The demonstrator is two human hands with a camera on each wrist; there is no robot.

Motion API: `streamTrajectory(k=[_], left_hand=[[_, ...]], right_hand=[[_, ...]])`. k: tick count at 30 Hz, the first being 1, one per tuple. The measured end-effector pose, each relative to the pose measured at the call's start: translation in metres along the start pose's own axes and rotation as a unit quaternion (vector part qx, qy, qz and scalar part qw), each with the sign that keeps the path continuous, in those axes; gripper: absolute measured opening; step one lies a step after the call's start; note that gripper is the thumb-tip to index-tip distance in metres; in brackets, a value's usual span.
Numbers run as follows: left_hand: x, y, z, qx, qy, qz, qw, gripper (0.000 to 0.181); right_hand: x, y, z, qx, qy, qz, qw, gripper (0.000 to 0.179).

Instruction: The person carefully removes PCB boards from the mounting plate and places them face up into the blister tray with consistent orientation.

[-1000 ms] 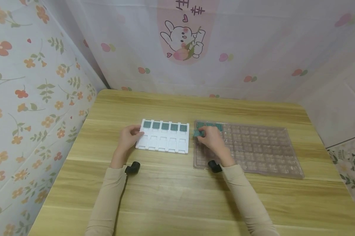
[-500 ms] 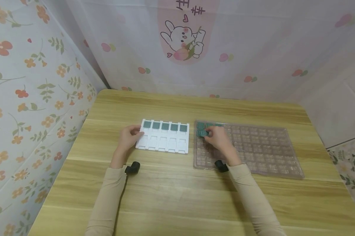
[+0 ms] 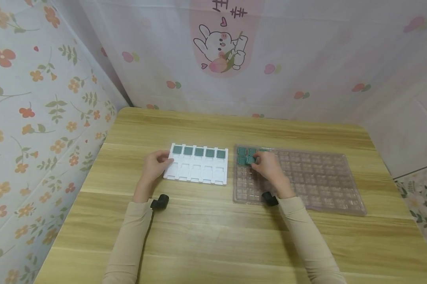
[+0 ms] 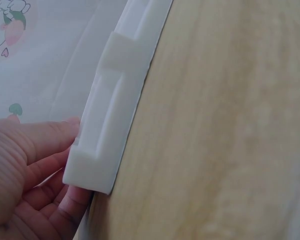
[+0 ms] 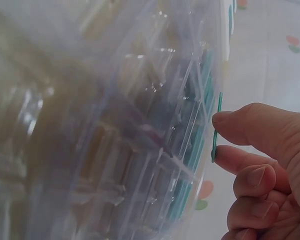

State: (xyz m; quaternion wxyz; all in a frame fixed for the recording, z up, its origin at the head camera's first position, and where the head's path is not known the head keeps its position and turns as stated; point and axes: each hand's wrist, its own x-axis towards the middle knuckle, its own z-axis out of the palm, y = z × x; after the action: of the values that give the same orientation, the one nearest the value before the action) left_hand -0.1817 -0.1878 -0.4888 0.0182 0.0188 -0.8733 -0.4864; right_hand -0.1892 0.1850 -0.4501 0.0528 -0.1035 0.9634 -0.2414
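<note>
My left hand [image 3: 154,167] grips the left end of a white plastic tray [image 3: 195,173], thumb on its edge and fingers below in the left wrist view. Green square circuit boards [image 3: 199,152] fill the tray's back row; the front row's pockets are bare. My right hand [image 3: 269,167] pinches a small green circuit board [image 5: 217,127] between thumb and forefinger, above a clear plastic blister tray [image 3: 316,181]. In the head view this held board [image 3: 250,159] is tilted, beside another board [image 3: 241,160] lying in the second row. Several boards sit in the back-left pockets, one partly hidden by my fingers.
Both trays lie on a wood-grain table [image 3: 206,236], with a narrow gap between them. A printed curtain [image 3: 288,59] hangs behind the table, and a floral one [image 3: 29,138] stands at the left. Black wrist-camera mounts [image 3: 160,202] stick out at both wrists.
My right hand has shifted right along the clear tray's second row, pinching a board. One board now lies uncovered in that row's first pocket. My left hand and the white tray stay put.
</note>
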Motion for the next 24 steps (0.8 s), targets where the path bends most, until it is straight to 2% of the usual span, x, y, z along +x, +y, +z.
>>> streamTrajectory(k=[14,24], left_hand=[[0.0006,0.0005,0.0004,-0.005,-0.006,-0.016,0.9998,0.034],[0.0009,-0.0006,0.0009,-0.013,-0.007,-0.011,0.9998,0.034]], right_hand=[[0.0014,0.0028,0.0003,-0.023,0.007,-0.003,0.9997,0.030],[0.0017,0.0030,0.0001,-0.037,0.003,-0.007,0.9993,0.031]])
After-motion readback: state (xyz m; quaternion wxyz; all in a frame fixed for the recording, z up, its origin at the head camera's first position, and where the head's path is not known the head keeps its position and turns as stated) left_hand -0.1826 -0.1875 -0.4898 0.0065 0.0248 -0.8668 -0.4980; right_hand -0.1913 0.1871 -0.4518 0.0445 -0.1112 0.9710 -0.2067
